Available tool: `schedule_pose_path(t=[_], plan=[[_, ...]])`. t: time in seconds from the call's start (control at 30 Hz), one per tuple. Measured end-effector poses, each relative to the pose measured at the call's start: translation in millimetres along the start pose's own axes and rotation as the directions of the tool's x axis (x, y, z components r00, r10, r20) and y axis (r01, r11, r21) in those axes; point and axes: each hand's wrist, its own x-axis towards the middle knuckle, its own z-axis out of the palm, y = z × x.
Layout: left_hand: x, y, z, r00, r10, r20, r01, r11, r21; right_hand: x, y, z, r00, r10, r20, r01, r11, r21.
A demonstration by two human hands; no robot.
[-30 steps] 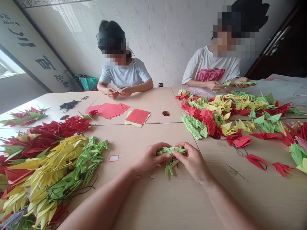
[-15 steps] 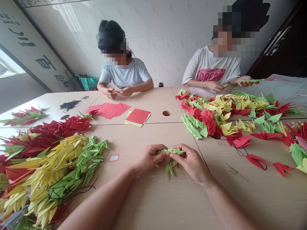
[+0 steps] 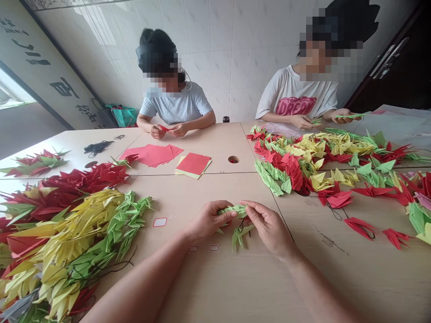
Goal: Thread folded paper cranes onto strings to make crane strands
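Between my hands is a string of green folded paper cranes [image 3: 237, 210], held just above the table. My left hand [image 3: 213, 220] is wrapped round its left part, thumb on top. At its right end my right hand [image 3: 269, 228] pinches with thumb and forefinger; whether paper or thread lies in that pinch is too small to make out. Below them, more green cranes [image 3: 238, 237] hang or rest against the tabletop.
At left lies a big heap of red, yellow and green cranes [image 3: 84, 224]; another pile [image 3: 303, 152] is at right. Red and yellow paper squares [image 3: 193, 164] lie ahead. A wire-like strand [image 3: 330, 240] lies at right. Two co-workers [image 3: 175, 105] sit across, folding paper.
My right hand has shifted slightly right, away from my left thumb, baring more of the green cranes. My left hand stays put. The left co-worker's red paper shows more now.
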Motion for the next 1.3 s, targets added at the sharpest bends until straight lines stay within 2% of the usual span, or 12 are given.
schedule_pose_path(t=[0.2, 0.37, 0.43, 0.53, 0.63, 0.73, 0.87, 0.97, 1.07, 1.17, 1.3], plan=[[0, 2, 0.8, 0.999, 0.018, 0.029, -0.016, 0.998, -0.06, -1, 1, 3, 0.994, -0.11, -0.013, 0.11, 0.993, -0.046], [1, 2, 0.7, 1.0, -0.006, 0.008, 0.007, 0.993, -0.116, -1, 3, 7, 0.981, -0.191, -0.022, 0.19, 0.981, -0.046], [1, 0, 1.0, 0.999, -0.041, -0.012, 0.039, 0.989, -0.141, -2, 3, 8, 0.983, -0.182, -0.005, 0.182, 0.983, -0.037], [2, -1, 1.2, 0.996, -0.072, -0.044, 0.063, 0.981, -0.184, -2, 4, 8, 0.994, -0.107, 0.02, 0.107, 0.994, 0.017], [2, 0, -0.7, 0.99, -0.103, -0.101, 0.071, 0.958, -0.277, -2, 4, 6, 1.0, -0.029, -0.008, 0.03, 0.996, 0.088], [3, 2, -4.1, 0.979, -0.122, -0.161, 0.056, 0.93, -0.364, -1, 4, 2, 1.0, -0.023, -0.014, 0.024, 0.993, 0.119], [4, 2, -5.9, 0.975, -0.112, -0.192, 0.02, 0.904, -0.427, -3, 5, 0, 0.992, 0.001, 0.123, -0.003, 1.0, 0.018], [5, 0, -4.9, 0.976, -0.109, -0.191, 0.013, 0.894, -0.448, -5, 8, 3, 0.995, -0.011, 0.098, 0.022, 0.993, -0.115], [5, -1, -4.2, 0.979, -0.117, -0.165, 0.025, 0.881, -0.473, -3, 12, 6, 0.997, -0.034, 0.069, 0.044, 0.989, -0.142], [5, -3, -4.5, 0.984, -0.124, -0.129, 0.041, 0.857, -0.514, 0, 13, 4, 0.998, 0.0, 0.061, 0.004, 0.998, -0.064], [5, -3, -4.6, 0.983, -0.148, -0.11, 0.063, 0.829, -0.555, 2, 10, 1, 0.997, 0.047, 0.056, -0.058, 0.973, 0.224]])
